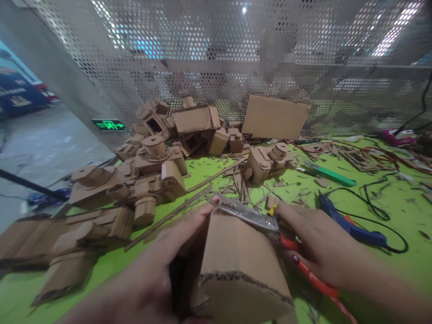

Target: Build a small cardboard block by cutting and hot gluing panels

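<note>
My left hand (158, 265) grips a folded piece of brown corrugated cardboard (236, 261) from its left side, fingers reaching to its top edge. My right hand (313, 243) is closed on a red-handled utility knife (303, 265). The knife's metal blade (246, 211) lies along the top edge of the cardboard, pointing left toward my left fingertips. Both hands sit low in the middle of the view, over a green mat (398, 211).
Several cardboard models (141, 171) are piled at the left and back. A flat cardboard sheet (275, 117) leans on a perforated metal screen (216, 54). A blue glue gun (351, 227) with black cord, a green cutter (332, 175) and cardboard scraps lie at right.
</note>
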A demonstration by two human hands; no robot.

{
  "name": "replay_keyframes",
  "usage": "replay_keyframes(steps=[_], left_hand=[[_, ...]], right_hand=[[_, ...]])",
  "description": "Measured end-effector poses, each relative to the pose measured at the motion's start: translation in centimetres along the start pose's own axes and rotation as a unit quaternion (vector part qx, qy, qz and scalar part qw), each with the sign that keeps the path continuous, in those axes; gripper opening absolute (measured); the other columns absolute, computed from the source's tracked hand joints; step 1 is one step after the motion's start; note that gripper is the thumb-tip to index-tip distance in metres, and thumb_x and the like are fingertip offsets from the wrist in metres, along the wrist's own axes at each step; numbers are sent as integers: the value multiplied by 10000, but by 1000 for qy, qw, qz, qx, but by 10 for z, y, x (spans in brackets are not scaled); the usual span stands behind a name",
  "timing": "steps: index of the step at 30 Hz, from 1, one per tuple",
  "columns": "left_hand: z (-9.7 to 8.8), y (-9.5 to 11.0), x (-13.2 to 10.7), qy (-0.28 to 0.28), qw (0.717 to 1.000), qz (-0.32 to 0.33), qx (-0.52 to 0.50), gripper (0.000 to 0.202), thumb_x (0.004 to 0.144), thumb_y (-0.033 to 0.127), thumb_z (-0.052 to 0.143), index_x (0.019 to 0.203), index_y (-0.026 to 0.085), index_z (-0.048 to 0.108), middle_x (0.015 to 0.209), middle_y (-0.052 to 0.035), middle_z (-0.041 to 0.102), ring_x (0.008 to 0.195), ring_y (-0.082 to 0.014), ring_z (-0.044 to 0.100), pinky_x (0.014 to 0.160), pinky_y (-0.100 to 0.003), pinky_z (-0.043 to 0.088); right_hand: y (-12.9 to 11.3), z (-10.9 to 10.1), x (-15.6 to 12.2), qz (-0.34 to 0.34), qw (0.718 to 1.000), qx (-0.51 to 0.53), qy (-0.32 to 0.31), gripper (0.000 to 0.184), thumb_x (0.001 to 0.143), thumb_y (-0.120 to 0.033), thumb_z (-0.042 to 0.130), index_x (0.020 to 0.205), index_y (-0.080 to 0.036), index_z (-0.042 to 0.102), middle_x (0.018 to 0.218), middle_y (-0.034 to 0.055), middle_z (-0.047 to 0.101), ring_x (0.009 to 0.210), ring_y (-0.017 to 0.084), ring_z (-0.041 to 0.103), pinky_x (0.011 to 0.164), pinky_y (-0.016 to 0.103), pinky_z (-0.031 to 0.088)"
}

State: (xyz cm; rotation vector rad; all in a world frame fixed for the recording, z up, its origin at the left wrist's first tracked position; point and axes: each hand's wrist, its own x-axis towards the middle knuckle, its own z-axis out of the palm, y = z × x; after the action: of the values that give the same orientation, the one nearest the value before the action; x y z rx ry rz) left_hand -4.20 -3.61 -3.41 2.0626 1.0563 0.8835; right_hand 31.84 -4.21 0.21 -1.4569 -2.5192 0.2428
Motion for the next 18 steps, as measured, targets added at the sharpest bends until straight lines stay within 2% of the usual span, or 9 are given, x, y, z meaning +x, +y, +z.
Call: replay_keyframes(steps=[3, 6, 9, 13, 16, 18], left_hand=[[3, 4, -2, 6, 1000, 6, 25, 1410, 467, 639, 1035, 1709, 444, 397, 1689, -92, 569, 1576, -563, 430, 1265, -696, 441], [6, 12, -1, 6, 999, 13, 33, 1382, 510, 614, 1019, 1718, 462, 365, 1703, -82, 553, 1559, -551, 467, 1266, -682, 446], [8, 18, 3, 3, 999, 22, 24, 1361, 559, 603, 1007, 1727, 482, 320, 1739, -67, 509, 1551, -535, 487, 1283, -672, 423], [2, 19, 17, -31, 999, 3, -17, 1324, 620, 595, 979, 1734, 467, 276, 1773, -68, 457, 1577, -509, 465, 1302, -683, 371], [-6, 13, 29, -49, 997, 11, -65, 1346, 561, 481, 1041, 1693, 474, 311, 1696, -79, 563, 1476, -488, 600, 1232, -632, 493], [-11, 8, 33, -28, 995, -9, -96, 1179, 609, 411, 1037, 1621, 463, 434, 1632, -63, 632, 1419, -439, 667, 1204, -553, 538]], right_hand=[[-2, 8, -1, 18, 1000, 10, 2, 384, 777, -202, 626, 1134, -246, 490, 829, 48, 686, 665, 256, 589, 616, 344, 377], [-6, 9, 1, 28, 999, 24, -8, 270, 802, -138, 560, 1043, -252, 510, 728, 5, 630, 610, 228, 572, 591, 327, 351], [-6, 10, 2, 13, 998, 45, 36, 184, 820, -167, 545, 937, -274, 451, 687, -21, 567, 574, 202, 505, 571, 313, 331], [1, 11, 2, 25, 995, 66, 70, 220, 839, -214, 568, 906, -290, 373, 675, -46, 503, 564, 185, 418, 551, 300, 316], [5, 8, 2, 50, 993, 79, 66, 246, 887, -230, 596, 878, -292, 358, 679, -52, 494, 587, 181, 422, 558, 297, 303], [6, 6, 3, 58, 992, 97, 58, 234, 919, -244, 601, 860, -288, 379, 698, -44, 519, 615, 183, 436, 574, 296, 323]])
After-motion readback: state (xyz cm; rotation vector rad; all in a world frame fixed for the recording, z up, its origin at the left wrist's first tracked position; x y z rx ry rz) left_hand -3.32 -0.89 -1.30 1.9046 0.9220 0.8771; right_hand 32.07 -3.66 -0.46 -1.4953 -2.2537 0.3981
